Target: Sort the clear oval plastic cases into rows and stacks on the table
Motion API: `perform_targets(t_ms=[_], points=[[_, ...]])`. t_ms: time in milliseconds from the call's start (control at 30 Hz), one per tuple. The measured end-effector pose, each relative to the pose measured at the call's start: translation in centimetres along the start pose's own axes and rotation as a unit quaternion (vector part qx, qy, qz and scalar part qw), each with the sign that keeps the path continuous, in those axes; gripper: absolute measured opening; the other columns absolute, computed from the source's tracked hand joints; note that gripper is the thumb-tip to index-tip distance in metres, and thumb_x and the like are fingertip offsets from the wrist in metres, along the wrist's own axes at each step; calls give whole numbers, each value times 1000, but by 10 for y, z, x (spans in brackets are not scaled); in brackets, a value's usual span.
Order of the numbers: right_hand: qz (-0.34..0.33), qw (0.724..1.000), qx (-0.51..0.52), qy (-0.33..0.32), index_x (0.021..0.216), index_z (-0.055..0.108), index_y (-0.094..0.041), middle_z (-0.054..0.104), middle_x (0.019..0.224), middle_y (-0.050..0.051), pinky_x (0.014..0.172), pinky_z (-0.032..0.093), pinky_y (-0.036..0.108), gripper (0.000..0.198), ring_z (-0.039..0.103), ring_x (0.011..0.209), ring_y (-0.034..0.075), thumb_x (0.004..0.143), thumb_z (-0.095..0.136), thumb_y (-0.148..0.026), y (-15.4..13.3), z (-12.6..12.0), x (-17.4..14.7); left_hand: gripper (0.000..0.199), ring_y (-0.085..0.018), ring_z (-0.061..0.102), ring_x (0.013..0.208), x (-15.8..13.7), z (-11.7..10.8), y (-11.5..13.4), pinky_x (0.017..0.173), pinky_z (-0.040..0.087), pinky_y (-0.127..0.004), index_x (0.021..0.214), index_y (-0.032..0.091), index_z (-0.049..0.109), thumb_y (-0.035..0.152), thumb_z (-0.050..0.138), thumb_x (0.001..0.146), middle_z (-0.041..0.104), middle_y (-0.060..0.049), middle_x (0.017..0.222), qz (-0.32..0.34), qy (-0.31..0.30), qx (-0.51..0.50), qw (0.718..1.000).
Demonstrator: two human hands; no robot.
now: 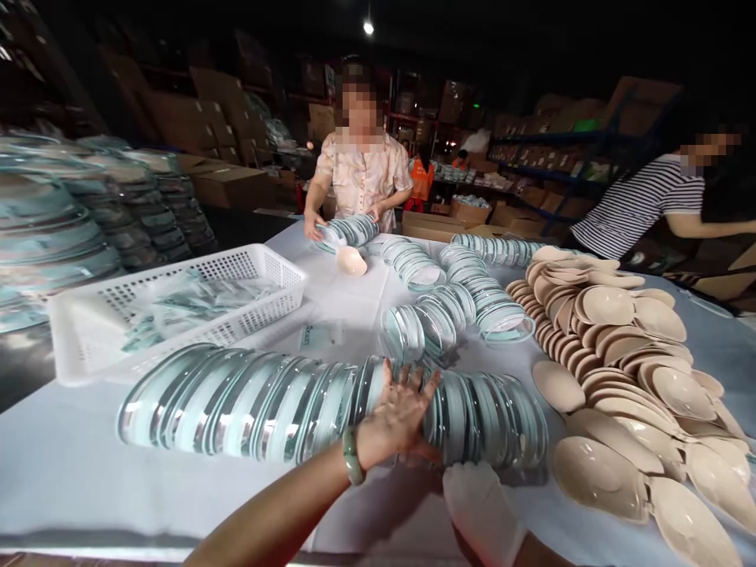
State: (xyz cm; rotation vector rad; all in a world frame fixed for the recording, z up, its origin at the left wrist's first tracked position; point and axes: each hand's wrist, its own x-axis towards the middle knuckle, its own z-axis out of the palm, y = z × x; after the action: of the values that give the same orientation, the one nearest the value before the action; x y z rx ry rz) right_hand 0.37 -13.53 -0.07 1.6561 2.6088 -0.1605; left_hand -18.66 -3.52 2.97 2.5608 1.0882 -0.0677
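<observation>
A long row of clear rounded plastic cases with pale teal bands (236,405) stands on edge across the near side of the table. My left hand (402,405), bare and with a green bangle at the wrist, lies over the right part of this row. Its fingers are spread and touch the cases. My right hand (481,504) wears a white glove and is low at the row's front edge, close to the cases. How its fingers are bent, and whether they grip a case, does not show.
Beige hinged shell-shaped pieces (608,472) are heaped at right. A white perforated basket (177,276) holds small packets at left. More cases (490,299) lie mid-table. Across the table a person (366,181) handles cases; another person (643,201) leans at right.
</observation>
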Motion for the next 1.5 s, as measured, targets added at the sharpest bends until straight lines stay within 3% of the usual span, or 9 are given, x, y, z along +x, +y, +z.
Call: perform_targets(t_ms=[167, 300, 433, 567, 700, 1067, 1300, 1400, 1500], points=[[27, 999, 41, 0, 83, 72, -27, 72, 79, 4, 69, 51, 31, 27, 68, 76, 19, 94, 56, -46, 21, -56, 11, 143, -42, -9, 154, -24, -31, -37, 115, -9, -76, 160, 27, -7, 86, 71, 55, -9, -16, 167, 5, -9, -27, 1000], [-22, 982, 185, -42, 111, 72, -20, 71, 116, 7, 96, 46, 35, 28, 64, 105, 22, 92, 53, -29, 51, -95, 93, 143, -42, -9, 154, -32, -35, -49, 119, -3, -72, 161, 28, -2, 85, 73, 54, -3, -14, 169, -25, -32, -31, 999], [-78, 947, 222, -220, 111, 69, -11, 71, 99, 7, 81, 50, 28, 36, 64, 88, 18, 78, 68, -26, 64, -81, 176, 142, -45, 8, 154, -20, -13, -41, 121, 12, -70, 161, 26, 10, 78, 80, 50, 10, -15, 170, -48, -27, -27, 998], [-116, 934, 205, -269, 92, 69, -12, 64, 78, -1, 70, 46, 24, 26, 56, 73, 12, 72, 71, -29, 68, -59, 209, 144, -48, 7, 153, -10, 1, -44, 120, 10, -72, 162, 22, 7, 78, 79, 50, 6, -17, 170, -56, -35, -12, 998], [-126, 932, 158, -301, 73, 63, -15, 51, 60, -6, 59, 37, 24, 15, 46, 59, 10, 69, 70, -28, 70, -50, 214, 156, -52, 0, 152, -9, 3, -47, 117, 7, -77, 161, 25, -3, 86, 76, 42, -2, -18, 170, -29, -60, -22, 998], [-124, 952, 114, -256, 76, 68, -13, 47, 62, -6, 61, 30, 23, 13, 41, 63, 9, 75, 67, -26, 63, -52, 202, 159, -50, 1, 153, -9, 8, -42, 119, 8, -75, 161, 21, -2, 86, 78, 40, -3, -19, 169, -48, -68, -7, 996], [-98, 944, 50, -311, 82, 74, -14, 53, 61, -5, 57, 35, 21, 20, 46, 59, 9, 79, 68, -33, 54, -70, 195, 159, -52, -4, 152, -5, 9, -41, 119, 7, -75, 161, 20, -1, 78, 83, 40, -6, -19, 169, -45, -89, 2, 995], [-58, 959, -29, -275, 85, 77, -11, 64, 66, 4, 62, 41, 26, 21, 57, 66, 15, 79, 67, -29, 30, -88, 192, 160, -49, -4, 153, -4, 9, -40, 120, 6, -73, 161, 17, -2, 77, 84, 41, -4, -19, 169, -43, -90, -1, 995], [-4, 972, -98, -216, 105, 74, -1, 72, 91, 24, 74, 48, 41, 35, 67, 87, 33, 75, 69, -18, -2, -92, 172, 157, -47, 0, 154, -6, 5, -38, 122, 8, -71, 161, 16, 0, 72, 86, 43, 2, -18, 170, -41, -80, 5, 996]])
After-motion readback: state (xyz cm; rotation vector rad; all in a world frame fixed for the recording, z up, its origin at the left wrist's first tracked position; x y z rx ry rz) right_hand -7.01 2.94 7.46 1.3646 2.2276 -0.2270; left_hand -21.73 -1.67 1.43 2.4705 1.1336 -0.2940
